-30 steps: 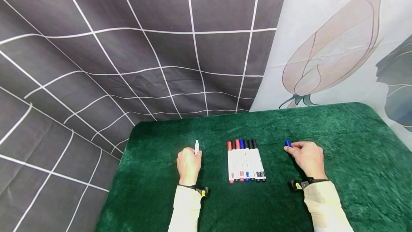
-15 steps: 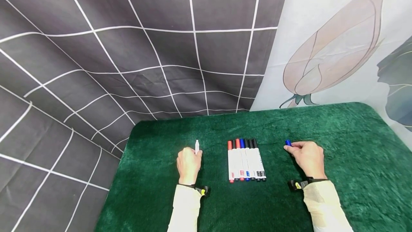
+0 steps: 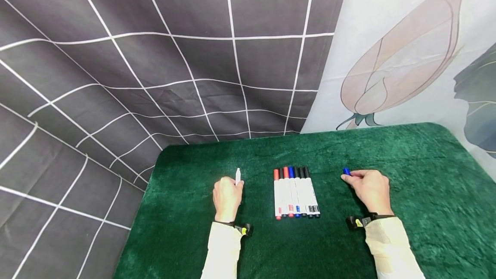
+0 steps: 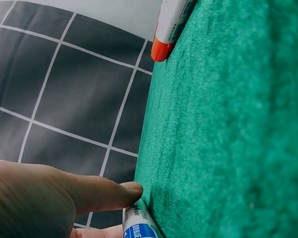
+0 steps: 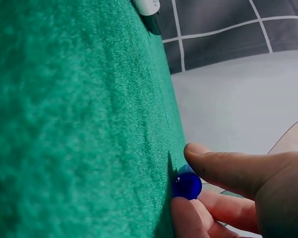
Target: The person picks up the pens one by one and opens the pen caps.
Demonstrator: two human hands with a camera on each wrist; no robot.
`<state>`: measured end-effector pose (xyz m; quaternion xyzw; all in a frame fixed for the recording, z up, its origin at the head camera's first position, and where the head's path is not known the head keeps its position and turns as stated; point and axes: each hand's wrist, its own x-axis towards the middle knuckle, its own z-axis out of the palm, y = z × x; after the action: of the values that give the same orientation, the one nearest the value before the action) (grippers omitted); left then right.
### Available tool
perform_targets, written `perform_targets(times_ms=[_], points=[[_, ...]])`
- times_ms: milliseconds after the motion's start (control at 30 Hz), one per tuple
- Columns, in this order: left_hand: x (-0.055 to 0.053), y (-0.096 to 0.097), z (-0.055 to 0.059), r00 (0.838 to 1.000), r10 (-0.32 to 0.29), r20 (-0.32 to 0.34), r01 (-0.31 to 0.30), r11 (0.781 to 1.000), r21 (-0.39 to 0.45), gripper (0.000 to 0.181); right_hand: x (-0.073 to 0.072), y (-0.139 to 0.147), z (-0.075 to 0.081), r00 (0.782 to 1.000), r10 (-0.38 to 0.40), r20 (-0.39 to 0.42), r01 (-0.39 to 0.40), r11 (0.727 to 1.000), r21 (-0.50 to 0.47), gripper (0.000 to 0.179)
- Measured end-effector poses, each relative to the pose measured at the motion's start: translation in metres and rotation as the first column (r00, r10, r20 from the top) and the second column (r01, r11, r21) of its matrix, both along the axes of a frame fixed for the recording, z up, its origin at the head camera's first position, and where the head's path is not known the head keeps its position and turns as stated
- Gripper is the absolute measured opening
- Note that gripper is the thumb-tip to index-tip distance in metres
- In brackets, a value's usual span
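Observation:
My left hand grips an uncapped whiteboard marker, its bare white end pointing away from me. In the left wrist view the thumb presses on the white barrel, where a blue label shows. Far to the right, my right hand pinches a blue marker cap between thumb and fingers, close to the cloth. The right wrist view looks into the round end of that blue cap. Between the hands lies a row of several capped markers with red, black and blue caps, side by side.
A green plush cloth covers the table. Behind it hang a dark grey curtain with white grid lines and a white one with a flower print. Each wrist wears a black strap with a small camera.

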<state>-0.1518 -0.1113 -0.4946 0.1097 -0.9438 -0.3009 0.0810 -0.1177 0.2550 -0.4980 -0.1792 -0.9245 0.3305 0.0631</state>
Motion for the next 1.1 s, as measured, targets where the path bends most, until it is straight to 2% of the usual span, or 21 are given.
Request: perform_targets(times_ms=[167,233,333,433,500,567,633,733,800,967,1100], points=[[0.000,0.000,0.001,1.000,-0.002,0.015,0.002,1.000,-0.003,0.037,0.000,0.001,0.000,1.000,-0.004,0.016,0.004,1.000,-0.011,0.039],[0.001,0.001,0.001,1.000,0.006,0.000,-0.006,1.000,-0.025,0.036,0.000,0.001,0.000,1.000,-0.005,0.018,0.005,1.000,-0.011,0.041],[0.002,0.006,0.003,0.997,0.029,-0.065,-0.032,0.998,-0.049,0.035,0.001,0.002,0.000,1.000,-0.008,0.015,0.008,1.000,-0.002,0.042],[0.003,0.014,0.006,0.985,0.030,-0.171,-0.039,0.998,-0.049,0.047,0.002,0.002,0.003,1.000,-0.018,-0.004,0.018,1.000,0.007,0.042],[0.004,0.021,0.008,0.973,0.002,-0.231,-0.010,0.999,-0.034,0.048,0.002,0.001,0.005,0.999,-0.028,-0.033,0.029,0.999,0.014,0.040],[0.006,0.029,0.009,0.964,-0.041,-0.264,0.039,0.999,-0.011,0.042,0.003,0.000,0.008,0.996,-0.037,-0.077,0.039,0.999,0.022,0.038],[0.008,0.038,0.008,0.963,-0.085,-0.255,0.091,0.996,0.009,0.037,0.003,-0.001,0.011,0.991,-0.045,-0.123,0.049,0.998,0.027,0.036],[0.012,0.051,0.005,0.973,-0.133,-0.187,0.143,0.989,0.041,0.032,0.004,-0.004,0.015,0.983,-0.051,-0.176,0.057,0.998,0.034,0.034],[0.015,0.059,0.003,0.975,-0.163,-0.148,0.169,0.985,0.034,0.031,0.004,-0.008,0.018,0.978,-0.051,-0.204,0.059,0.998,0.034,0.032],[0.022,0.073,-0.002,0.969,-0.219,-0.115,0.221,0.975,0.006,0.027,0.003,-0.021,0.025,0.966,-0.021,-0.258,0.030,0.999,0.034,0.030],[0.027,0.078,-0.004,0.966,-0.238,-0.097,0.239,0.971,-0.009,0.027,0.003,-0.033,0.029,0.951,0.034,-0.306,-0.027,0.999,0.027,0.027]])
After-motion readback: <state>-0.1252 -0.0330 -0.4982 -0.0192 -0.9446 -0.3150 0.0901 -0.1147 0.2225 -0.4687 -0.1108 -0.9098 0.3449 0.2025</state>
